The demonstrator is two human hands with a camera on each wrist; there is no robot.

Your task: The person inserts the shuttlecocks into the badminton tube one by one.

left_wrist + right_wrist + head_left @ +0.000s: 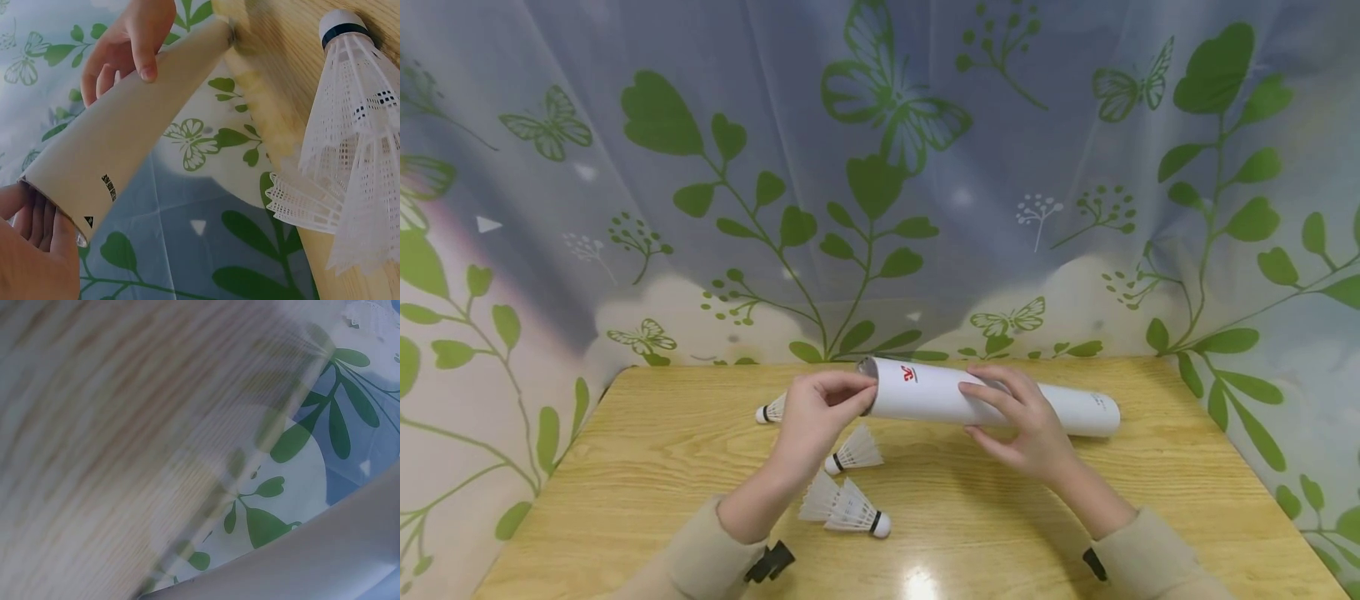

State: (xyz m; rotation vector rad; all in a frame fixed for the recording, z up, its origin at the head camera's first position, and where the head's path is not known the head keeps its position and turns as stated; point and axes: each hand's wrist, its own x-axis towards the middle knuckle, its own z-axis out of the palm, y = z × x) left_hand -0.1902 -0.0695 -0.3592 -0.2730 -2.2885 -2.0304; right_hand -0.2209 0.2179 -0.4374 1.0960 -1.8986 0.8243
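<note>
A long white shuttlecock tube [940,393] with a red mark is held slightly above the table, its mouth facing left. My right hand [1026,425] grips the tube around its middle, fingers over the top and thumb on the near side. At the mouth, my left hand [820,417] has its fingertips inside the rim, as the left wrist view also shows at the tube [137,137]. Whatever those fingertips touch or pinch inside is hidden. In the right wrist view only part of the tube [325,556] shows.
White shuttlecocks lie on the wooden table [662,467]: one near the front [857,510] overlapping another [820,497], one behind them [857,450], and one farther left [771,410], partly hidden by my left hand. A leaf-patterned curtain [880,250] hangs behind the table.
</note>
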